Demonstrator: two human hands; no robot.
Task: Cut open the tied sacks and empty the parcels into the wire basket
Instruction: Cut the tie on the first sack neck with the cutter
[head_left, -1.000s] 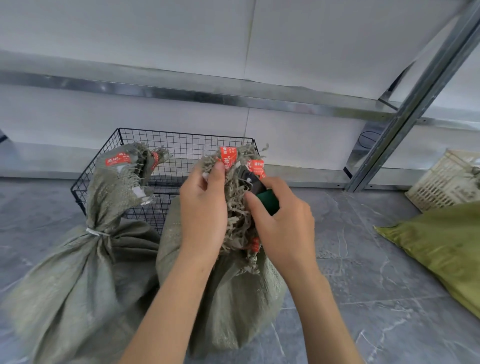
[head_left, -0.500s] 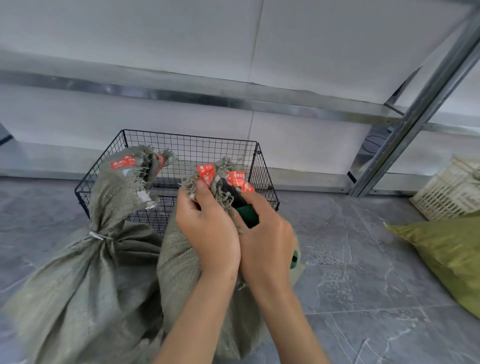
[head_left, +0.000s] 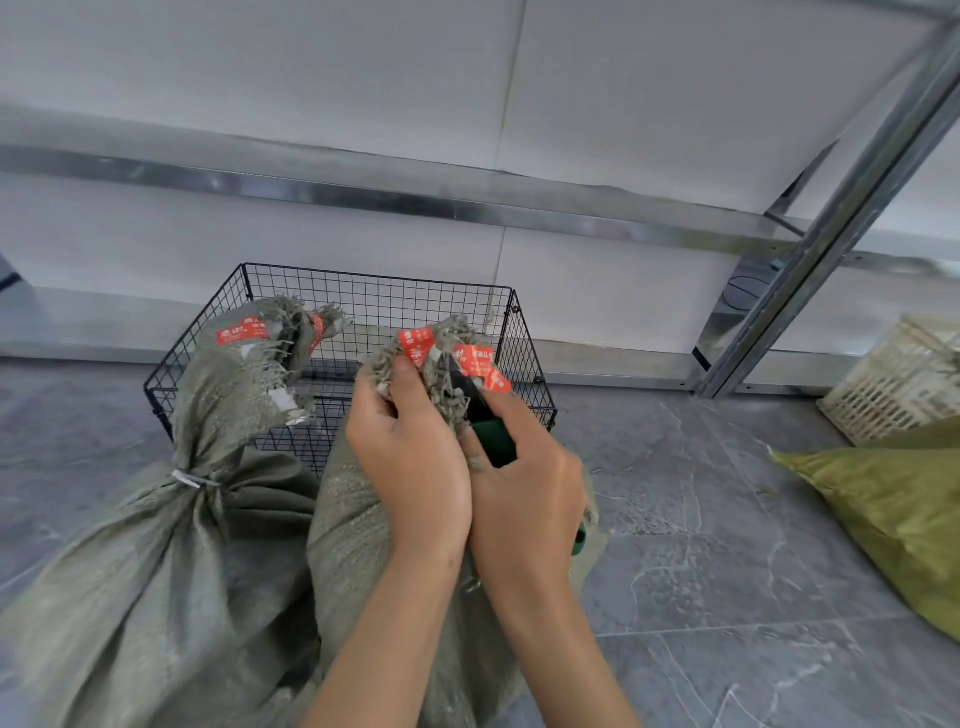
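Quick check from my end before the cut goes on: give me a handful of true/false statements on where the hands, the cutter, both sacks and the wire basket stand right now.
1. The left hand grips the frayed neck of the near sack. True.
2. The right hand is empty. False: it holds a green-handled cutter against that sack's neck.
3. The left sack has been cut open. False: a white tie is cinched around its neck.
4. The wire basket stands behind both sacks. True.
5. Parcels fill the basket. False: none show through its mesh.
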